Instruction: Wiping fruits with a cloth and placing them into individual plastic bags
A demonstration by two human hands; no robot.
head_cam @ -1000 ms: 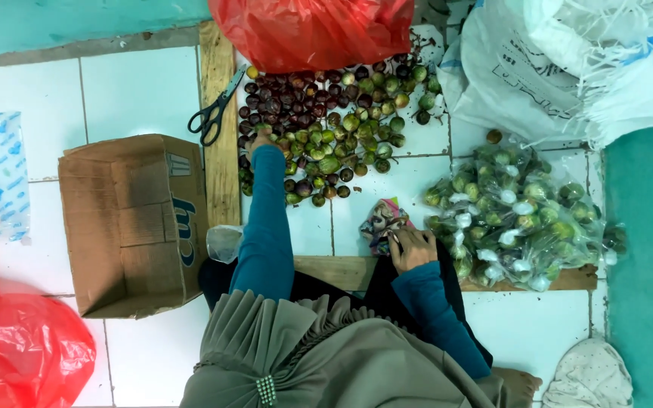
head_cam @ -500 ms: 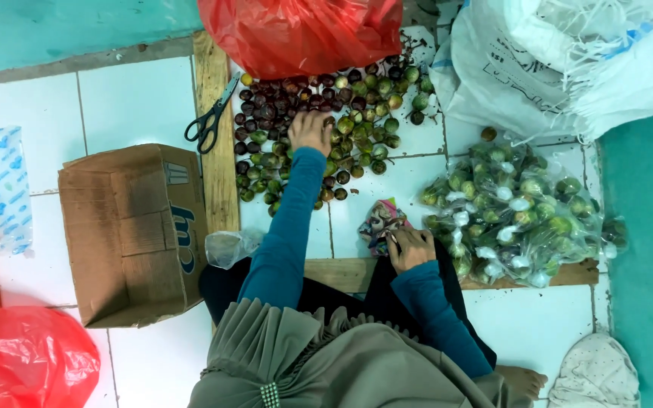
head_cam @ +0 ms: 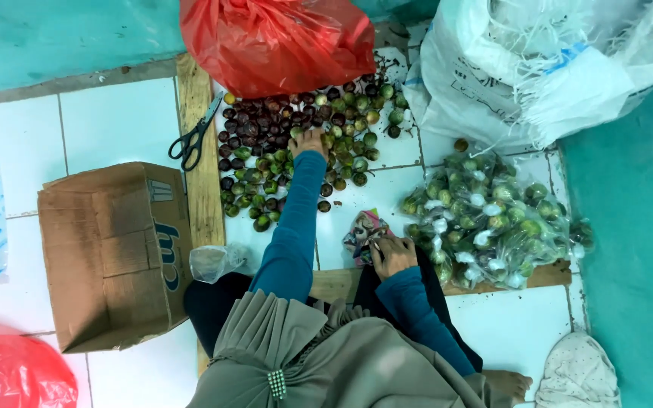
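Note:
A heap of small round fruits (head_cam: 289,151), dark purple and green, lies on the white tiled floor. My left hand (head_cam: 309,142) reaches out in a blue sleeve and rests on the heap with its fingers curled down. Whether it grips a fruit is hidden. Close to my lap, my right hand (head_cam: 392,253) holds a small clear bag of fruits (head_cam: 362,230). Right of that hand sits a pile of filled clear bags (head_cam: 493,215) with green fruits inside.
A red plastic bag (head_cam: 281,38) lies behind the heap, and a white woven sack (head_cam: 538,68) lies at the back right. Black scissors (head_cam: 194,137) rest on a wooden plank (head_cam: 199,196). An open cardboard box (head_cam: 107,257) stands left, with a crumpled clear bag (head_cam: 217,261) beside it.
My left hand has moved right across the fruit heap, from its left edge to its middle. My right hand has stayed on the small bag.

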